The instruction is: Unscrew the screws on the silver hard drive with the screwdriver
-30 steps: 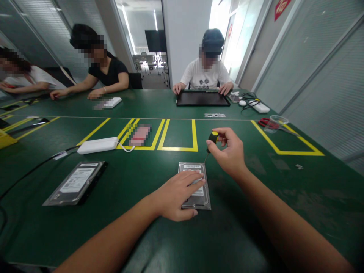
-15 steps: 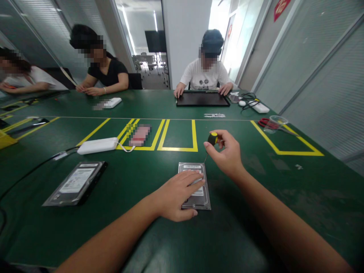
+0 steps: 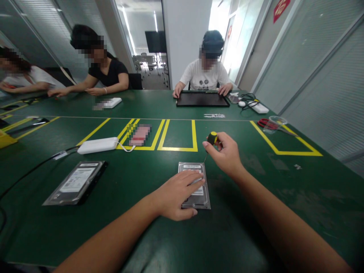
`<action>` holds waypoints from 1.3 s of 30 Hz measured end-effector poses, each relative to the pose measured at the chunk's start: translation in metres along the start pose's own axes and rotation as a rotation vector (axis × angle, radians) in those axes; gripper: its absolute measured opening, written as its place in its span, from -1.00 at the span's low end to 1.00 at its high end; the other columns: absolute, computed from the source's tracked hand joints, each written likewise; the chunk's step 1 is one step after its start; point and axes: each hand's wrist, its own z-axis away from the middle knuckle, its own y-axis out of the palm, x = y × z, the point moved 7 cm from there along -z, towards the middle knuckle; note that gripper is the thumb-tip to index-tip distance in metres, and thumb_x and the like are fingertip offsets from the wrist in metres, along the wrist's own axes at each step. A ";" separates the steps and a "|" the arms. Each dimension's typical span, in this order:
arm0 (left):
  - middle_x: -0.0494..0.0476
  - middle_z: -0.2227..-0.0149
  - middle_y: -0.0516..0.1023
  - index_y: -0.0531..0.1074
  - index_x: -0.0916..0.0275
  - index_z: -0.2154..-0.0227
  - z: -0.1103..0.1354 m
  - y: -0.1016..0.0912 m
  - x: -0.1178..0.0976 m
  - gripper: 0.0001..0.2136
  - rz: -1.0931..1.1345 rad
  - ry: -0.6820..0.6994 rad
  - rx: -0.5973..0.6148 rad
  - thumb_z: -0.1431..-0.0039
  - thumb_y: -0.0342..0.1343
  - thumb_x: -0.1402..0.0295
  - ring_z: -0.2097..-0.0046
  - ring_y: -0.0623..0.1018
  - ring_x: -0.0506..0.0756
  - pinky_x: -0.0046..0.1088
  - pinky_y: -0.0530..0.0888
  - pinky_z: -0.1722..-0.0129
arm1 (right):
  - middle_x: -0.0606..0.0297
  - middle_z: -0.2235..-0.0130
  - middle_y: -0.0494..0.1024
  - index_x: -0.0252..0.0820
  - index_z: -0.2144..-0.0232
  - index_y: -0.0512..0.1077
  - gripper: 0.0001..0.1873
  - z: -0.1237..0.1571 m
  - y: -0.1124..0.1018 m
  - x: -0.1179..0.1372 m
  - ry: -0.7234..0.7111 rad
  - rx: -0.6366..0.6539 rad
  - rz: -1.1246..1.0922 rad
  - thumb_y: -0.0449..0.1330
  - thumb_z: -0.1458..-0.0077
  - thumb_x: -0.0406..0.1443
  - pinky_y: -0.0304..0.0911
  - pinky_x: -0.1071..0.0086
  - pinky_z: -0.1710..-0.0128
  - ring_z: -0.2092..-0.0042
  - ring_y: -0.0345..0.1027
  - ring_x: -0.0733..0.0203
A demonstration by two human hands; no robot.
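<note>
A silver hard drive (image 3: 202,189) lies flat on the green table (image 3: 256,212) in front of me. My left hand (image 3: 178,193) rests flat on top of it, fingers stretched out, pressing it down. My right hand (image 3: 226,154) is closed round a small screwdriver (image 3: 211,139) with a black and yellow handle. Its thin shaft slants down to the drive's far right corner. A second hard drive (image 3: 76,182) lies to the left, apart from both hands.
A white power bank (image 3: 98,145) with a cable sits behind the second drive, beside yellow tape boxes (image 3: 193,136). Red scissors (image 3: 269,123) and a clear cup lie at the right. Three other people sit across the table, one with hands on a black panel (image 3: 202,99).
My right hand has turned the screwdriver handle between its fingers and drifted slightly left. My left hand and the drive have stayed put.
</note>
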 end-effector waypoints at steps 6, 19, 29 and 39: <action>0.41 -0.35 0.15 0.05 0.27 -0.34 0.000 0.001 0.000 -0.18 0.009 -0.001 0.004 -0.09 0.15 0.03 -0.36 0.17 0.37 0.04 0.14 -0.34 | 0.35 0.46 0.34 -0.20 0.38 0.45 -0.78 -0.001 -0.003 -0.002 0.046 0.006 -0.014 0.21 -0.12 -0.14 0.10 0.37 0.38 0.40 0.18 0.26; 0.42 -0.36 0.13 0.06 0.29 -0.34 0.001 0.001 0.000 -0.17 -0.003 0.001 0.016 -0.07 0.17 0.03 -0.37 0.16 0.38 0.03 0.13 -0.35 | 0.29 0.36 0.49 -0.19 0.25 0.48 -0.77 -0.008 -0.037 0.029 0.101 0.007 -0.234 0.27 -0.11 -0.16 0.33 0.30 0.33 0.36 0.37 0.21; 0.43 -0.36 0.13 0.03 0.28 -0.35 0.002 0.002 0.002 -0.15 0.027 0.019 0.005 -0.08 0.17 0.01 -0.38 0.13 0.38 0.05 0.11 -0.35 | 0.32 0.34 0.52 -0.14 0.17 0.45 -0.80 0.003 -0.048 0.060 -0.035 0.189 0.044 0.22 -0.15 -0.22 0.24 0.41 0.45 0.45 0.33 0.29; 0.43 -0.37 0.11 0.04 0.27 -0.35 0.002 0.001 0.002 -0.17 0.040 0.016 0.018 -0.10 0.17 0.02 -0.38 0.12 0.40 0.06 0.11 -0.34 | -0.01 -0.07 0.51 -0.23 0.05 0.42 -0.63 0.075 -0.026 -0.001 -0.223 0.439 0.303 0.06 -0.08 -0.51 0.43 0.10 -0.06 -0.08 0.45 -0.02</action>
